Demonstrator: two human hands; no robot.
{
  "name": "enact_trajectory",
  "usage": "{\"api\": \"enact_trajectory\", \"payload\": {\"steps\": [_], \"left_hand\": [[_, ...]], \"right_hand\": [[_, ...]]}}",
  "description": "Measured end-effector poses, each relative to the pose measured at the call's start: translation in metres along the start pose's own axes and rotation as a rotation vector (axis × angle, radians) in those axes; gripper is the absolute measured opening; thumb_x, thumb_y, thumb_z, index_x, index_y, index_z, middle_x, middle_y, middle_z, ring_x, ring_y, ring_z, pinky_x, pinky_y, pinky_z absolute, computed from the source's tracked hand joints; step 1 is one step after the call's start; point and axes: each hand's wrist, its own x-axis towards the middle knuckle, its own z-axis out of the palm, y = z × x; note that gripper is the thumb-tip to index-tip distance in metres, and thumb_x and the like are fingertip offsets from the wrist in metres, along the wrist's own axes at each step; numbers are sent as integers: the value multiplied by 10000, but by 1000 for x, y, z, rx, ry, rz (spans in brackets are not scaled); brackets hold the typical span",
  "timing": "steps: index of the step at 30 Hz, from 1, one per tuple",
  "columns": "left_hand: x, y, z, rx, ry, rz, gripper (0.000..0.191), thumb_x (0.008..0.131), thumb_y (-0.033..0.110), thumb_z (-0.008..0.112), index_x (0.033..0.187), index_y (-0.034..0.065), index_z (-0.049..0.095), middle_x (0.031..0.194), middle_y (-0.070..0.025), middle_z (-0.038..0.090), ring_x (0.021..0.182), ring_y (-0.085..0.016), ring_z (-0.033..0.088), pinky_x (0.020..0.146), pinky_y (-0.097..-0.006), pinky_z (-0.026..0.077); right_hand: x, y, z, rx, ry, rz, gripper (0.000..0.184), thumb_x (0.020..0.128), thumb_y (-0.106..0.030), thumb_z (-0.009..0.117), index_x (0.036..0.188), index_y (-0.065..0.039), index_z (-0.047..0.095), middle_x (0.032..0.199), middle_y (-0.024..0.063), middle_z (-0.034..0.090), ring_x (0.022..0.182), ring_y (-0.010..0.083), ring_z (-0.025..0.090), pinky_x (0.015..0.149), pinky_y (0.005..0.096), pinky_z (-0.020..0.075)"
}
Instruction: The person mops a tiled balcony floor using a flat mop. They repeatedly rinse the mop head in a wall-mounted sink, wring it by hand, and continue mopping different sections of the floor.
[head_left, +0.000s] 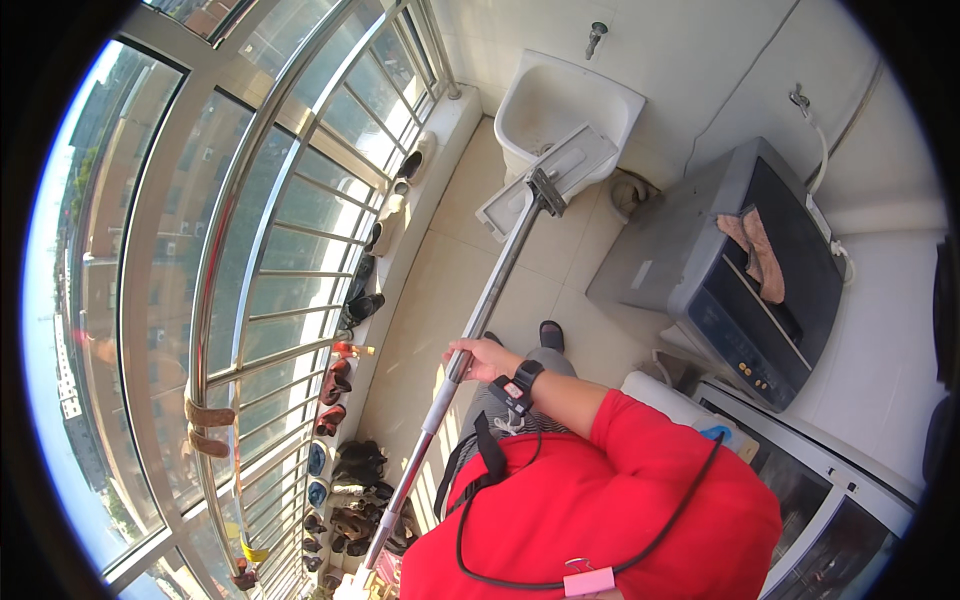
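Observation:
My right hand is wrapped around the middle of a long metal mop pole. A black wrist device is strapped above it. At the bottom edge my left hand, sunlit and mostly cut off, is closed on the pole's upper end. The pole slants away to a metal bracket at its far end. There a pale, flat rectangular mop plate lies tilted across the front rim of a white ceramic sink, one end over the basin and the other over the floor. Whether bracket and plate are joined, I cannot tell.
A grey washing machine stands at right, a pinkish cloth on its lid. Along the left, a metal railing runs before the windows. Several shoes line the ledge below. A tap juts above the sink.

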Motion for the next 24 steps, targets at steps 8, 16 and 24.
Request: {"api": "enact_trajectory", "payload": {"steps": [8, 16, 24], "left_hand": [[146, 114, 45, 88, 221, 147, 410, 777, 293, 794, 1066, 82, 594, 935, -121, 674, 912, -330, 692, 797, -444, 553], [201, 287, 77, 83, 37, 218, 565, 808, 271, 796, 1194, 66, 439, 1167, -175, 647, 1153, -417, 601, 943, -665, 406], [145, 84, 84, 117, -267, 476, 342, 786, 161, 633, 1090, 33, 545, 949, -216, 666, 875, -427, 657, 748, -499, 514]], "right_hand": [[33, -180, -59, 110, 214, -399, 113, 903, -114, 624, 965, -53, 551, 916, 90, 602, 818, 220, 595, 731, 447, 492], [70, -277, -114, -192, 621, -558, 179, 774, -242, 643, 834, -84, 583, 702, 75, 548, 549, 219, 545, 512, 388, 475], [119, -103, -92, -154, 535, -446, 139, 810, -118, 655, 790, -39, 543, 713, 94, 547, 600, 227, 543, 508, 400, 435]]}}
